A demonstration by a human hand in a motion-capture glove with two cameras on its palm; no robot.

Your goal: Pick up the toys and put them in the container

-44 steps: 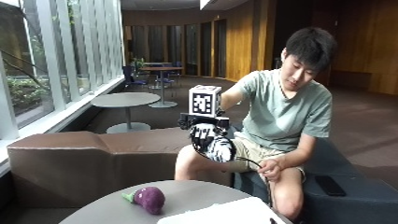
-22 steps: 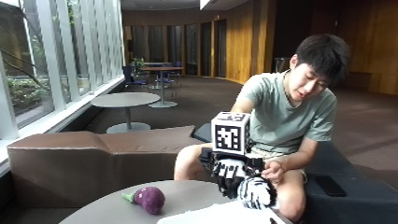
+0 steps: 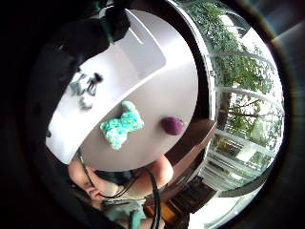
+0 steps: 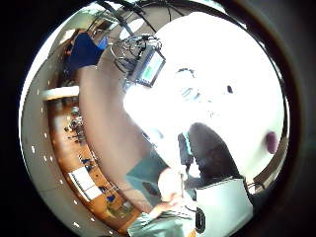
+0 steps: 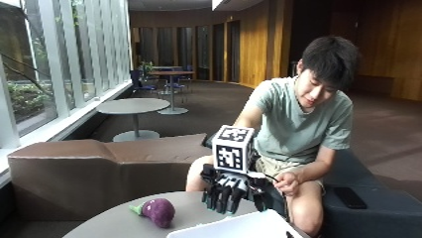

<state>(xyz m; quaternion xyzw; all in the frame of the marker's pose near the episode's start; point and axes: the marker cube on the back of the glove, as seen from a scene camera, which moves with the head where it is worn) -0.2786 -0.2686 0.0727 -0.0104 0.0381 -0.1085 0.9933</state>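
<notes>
Toys on the table [image 5: 125,225]: eggplant [image 5: 157,211] left of the container [image 5: 244,227], teal plush [image 3: 121,125] (palm view only) beside its wall. Gloved hand [image 5: 231,191] above container edge, fingers hanging straight, holding nothing

A round grey table [image 5: 125,225] stands in front of a brown bench seat [image 5: 99,166]. Behind the bench are a second round table [image 5: 133,106] and, farther back, a wooden table [image 5: 170,74] with blue chairs [image 5: 139,79]. A dark phone [image 5: 348,197] lies on the bench.
</notes>
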